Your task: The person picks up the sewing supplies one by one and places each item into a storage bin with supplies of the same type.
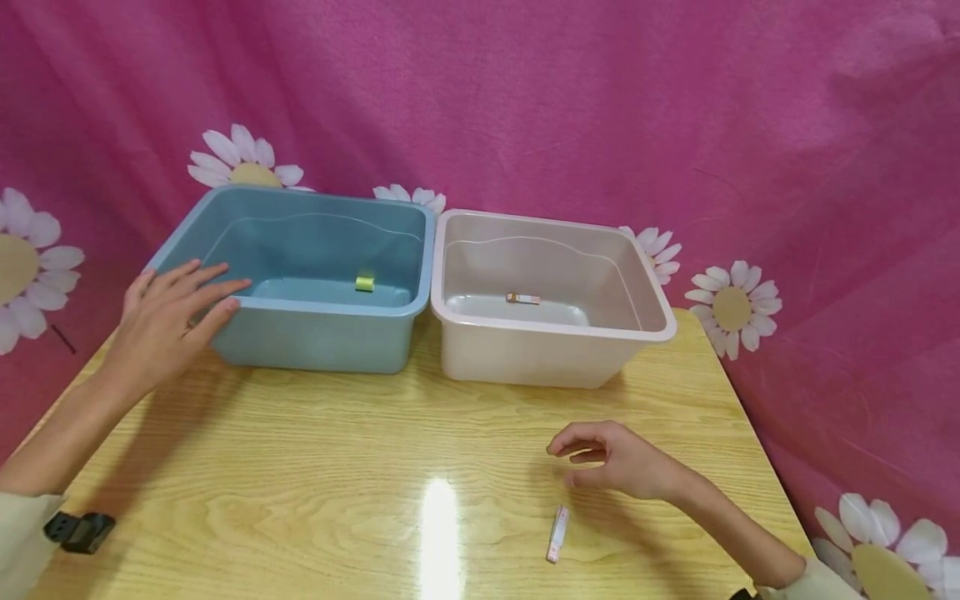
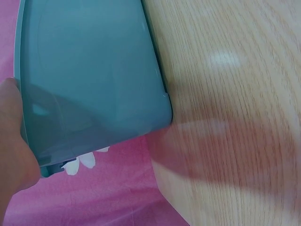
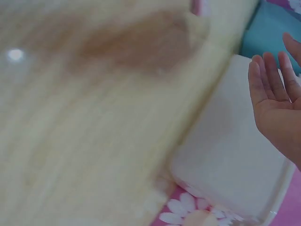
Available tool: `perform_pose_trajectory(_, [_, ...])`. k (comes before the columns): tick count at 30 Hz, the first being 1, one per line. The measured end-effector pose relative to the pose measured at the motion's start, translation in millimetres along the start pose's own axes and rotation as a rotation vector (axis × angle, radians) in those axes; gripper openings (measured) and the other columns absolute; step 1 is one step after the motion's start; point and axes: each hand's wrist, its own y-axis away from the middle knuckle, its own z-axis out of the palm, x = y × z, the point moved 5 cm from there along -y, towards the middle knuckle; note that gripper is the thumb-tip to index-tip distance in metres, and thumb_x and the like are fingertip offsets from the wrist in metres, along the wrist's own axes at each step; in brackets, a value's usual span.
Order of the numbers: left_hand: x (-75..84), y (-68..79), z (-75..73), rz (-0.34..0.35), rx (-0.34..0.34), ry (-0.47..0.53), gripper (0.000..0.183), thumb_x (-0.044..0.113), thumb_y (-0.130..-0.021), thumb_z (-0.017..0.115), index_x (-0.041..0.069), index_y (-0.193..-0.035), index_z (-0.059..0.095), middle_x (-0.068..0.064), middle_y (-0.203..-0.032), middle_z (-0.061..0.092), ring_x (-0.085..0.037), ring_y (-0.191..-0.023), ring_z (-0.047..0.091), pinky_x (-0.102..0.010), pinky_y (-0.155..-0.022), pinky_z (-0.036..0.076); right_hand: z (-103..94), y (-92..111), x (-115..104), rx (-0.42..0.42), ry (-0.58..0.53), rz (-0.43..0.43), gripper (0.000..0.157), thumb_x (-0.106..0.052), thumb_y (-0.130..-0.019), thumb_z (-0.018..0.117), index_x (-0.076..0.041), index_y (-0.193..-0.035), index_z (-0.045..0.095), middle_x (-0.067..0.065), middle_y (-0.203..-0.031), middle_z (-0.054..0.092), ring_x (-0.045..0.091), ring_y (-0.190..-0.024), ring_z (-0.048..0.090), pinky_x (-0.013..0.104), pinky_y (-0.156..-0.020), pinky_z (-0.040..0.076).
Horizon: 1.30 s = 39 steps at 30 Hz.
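My left hand lies at the near left corner of a blue plastic bin, fingers stretched over its rim. Inside that bin is a small yellow-green cylinder. My right hand hovers above the table with loosely bent fingers and holds nothing. Just below it on the wood lies a small, slim white and pink piece, whose kind I cannot tell. A similar slim piece with a brown end rests on the floor of the beige bin. In the right wrist view, the right hand appears with fingers apart from the bin.
Both bins stand side by side at the back of the wooden table, their rims nearly touching. A pink curtain with white daisies hangs behind. The table's right edge runs beyond the beige bin.
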Motion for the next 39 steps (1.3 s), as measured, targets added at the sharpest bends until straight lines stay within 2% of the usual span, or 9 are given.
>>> perform_pose_trajectory(3, [0.4, -0.2, -0.7, 0.006, 0.001, -0.002, 0.038, 0.031, -0.104, 0.053, 0.011, -0.135, 0.064, -0.022, -0.146, 0.048, -0.041, -0.142, 0.03, -0.067, -0.111, 0.004, 10.4, 3.0, 9.0, -0.041, -0.02, 0.023, 0.026, 0.001, -0.09, 0.071, 0.004, -0.115, 0.065, 0.021, -0.117, 0.065, 0.035, -0.112, 0.061, 0.048, -0.098, 0.047])
perform_pose_trajectory(6, [0.8, -0.3, -1.1, 0.009, 0.0, 0.001, 0.038, 0.032, -0.105, 0.053, 0.011, -0.135, 0.063, -0.023, -0.146, 0.048, -0.042, -0.142, 0.03, -0.067, -0.111, 0.004, 19.3, 5.5, 17.6, -0.066, -0.031, 0.046, 0.026, -0.002, -0.089, 0.074, 0.0, -0.114, 0.067, 0.016, -0.116, 0.066, 0.03, -0.113, 0.061, 0.049, -0.099, 0.046])
perform_pose_trajectory(10, [1.1, 0.0, -0.7, 0.01, -0.003, 0.006, 0.038, 0.031, -0.104, 0.053, 0.011, -0.135, 0.063, -0.023, -0.146, 0.048, -0.042, -0.141, 0.03, -0.068, -0.111, 0.003, 27.2, 10.0, 28.1, -0.095, -0.053, 0.1, 0.026, -0.005, -0.088, 0.075, -0.004, -0.113, 0.069, 0.01, -0.118, 0.066, 0.024, -0.116, 0.058, 0.044, -0.099, 0.046])
perform_pose_trajectory(15, [1.3, -0.1, -0.1, 0.009, -0.005, 0.011, 0.038, 0.031, -0.104, 0.053, 0.011, -0.135, 0.063, -0.023, -0.146, 0.048, -0.043, -0.141, 0.031, -0.068, -0.111, 0.003, 29.3, 14.8, 36.6, -0.121, -0.051, 0.138, 0.026, -0.004, -0.088, 0.075, -0.006, -0.113, 0.07, 0.008, -0.119, 0.065, 0.025, -0.116, 0.058, 0.039, -0.098, 0.048])
perform_pose_trajectory(20, [1.4, -0.5, -0.5, 0.008, -0.007, 0.01, 0.038, 0.031, -0.105, 0.052, 0.011, -0.135, 0.063, -0.023, -0.145, 0.048, -0.043, -0.141, 0.031, -0.068, -0.111, 0.003, 29.1, 16.1, 40.5, -0.141, -0.046, 0.126, 0.026, -0.003, -0.088, 0.074, -0.005, -0.114, 0.069, 0.009, -0.119, 0.064, 0.022, -0.108, 0.058, 0.036, -0.094, 0.049])
perform_pose_trajectory(25, [0.8, -0.4, -0.9, 0.009, -0.007, 0.008, 0.038, 0.03, -0.105, 0.052, 0.011, -0.135, 0.063, -0.023, -0.145, 0.048, -0.043, -0.141, 0.031, -0.068, -0.111, 0.003, 30.7, 15.2, 40.6, -0.162, -0.05, 0.066, 0.026, 0.002, -0.088, 0.072, -0.001, -0.113, 0.068, 0.012, -0.117, 0.064, 0.017, -0.099, 0.054, 0.032, -0.089, 0.05])
perform_pose_trajectory(31, [1.3, -0.9, -0.1, 0.007, -0.015, 0.007, 0.038, 0.03, -0.105, 0.053, 0.01, -0.135, 0.063, -0.024, -0.145, 0.048, -0.044, -0.14, 0.031, -0.068, -0.111, 0.003, 31.0, 13.2, 38.6, -0.14, -0.002, 0.006, 0.021, 0.008, -0.085, 0.071, -0.003, -0.103, 0.07, 0.008, -0.108, 0.066, 0.014, -0.092, 0.054, 0.028, -0.08, 0.052])
perform_pose_trajectory(39, [1.9, -0.3, -0.8, 0.004, -0.017, 0.002, 0.038, 0.03, -0.104, 0.053, 0.011, -0.135, 0.063, -0.024, -0.145, 0.048, -0.043, -0.141, 0.03, -0.068, -0.111, 0.003, 33.5, 12.6, 41.0, -0.116, 0.042, 0.002, 0.015, 0.004, -0.085, 0.075, -0.007, -0.094, 0.072, 0.002, -0.099, 0.068, 0.009, -0.084, 0.053, 0.025, -0.075, 0.052])
